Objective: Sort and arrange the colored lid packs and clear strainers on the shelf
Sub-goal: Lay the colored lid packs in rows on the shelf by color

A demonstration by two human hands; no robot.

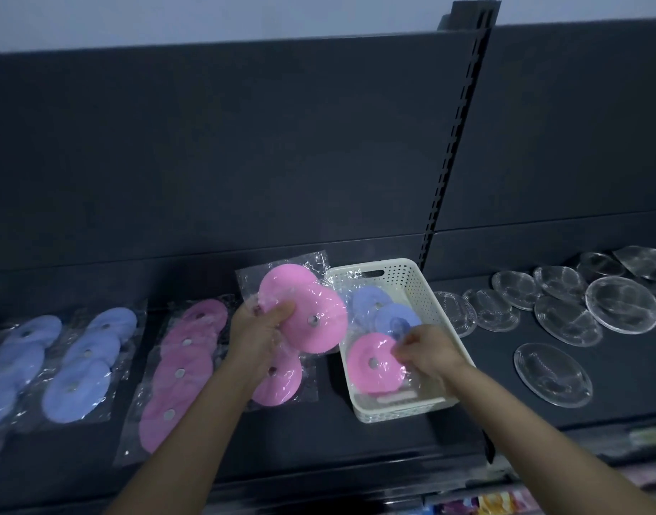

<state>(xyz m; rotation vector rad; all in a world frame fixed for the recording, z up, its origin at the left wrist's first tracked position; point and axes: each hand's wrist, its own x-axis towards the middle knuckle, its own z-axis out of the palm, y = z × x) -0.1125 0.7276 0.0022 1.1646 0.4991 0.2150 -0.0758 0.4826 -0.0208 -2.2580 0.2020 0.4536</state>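
Note:
My left hand (261, 328) grips a pink lid pack (304, 310) in clear wrap, lifted above the dark shelf (374, 440) just left of a white basket (404, 276). Beneath it, another pink lid pack (281, 384) lies on the shelf. My right hand (426, 351) reaches into the basket and pinches the wrap of a pack holding a pink lid (374, 366) and blue lids (393, 317). Further left lie a pink pack (181, 369) and blue packs (85, 362). Several clear strainers (621, 304) are spread on the shelf at the right.
A slotted upright post (456, 143) divides the dark back panel behind the basket. Bare shelf surface runs along the front edge. Colourful goods (497, 505) show on a lower shelf at the bottom right.

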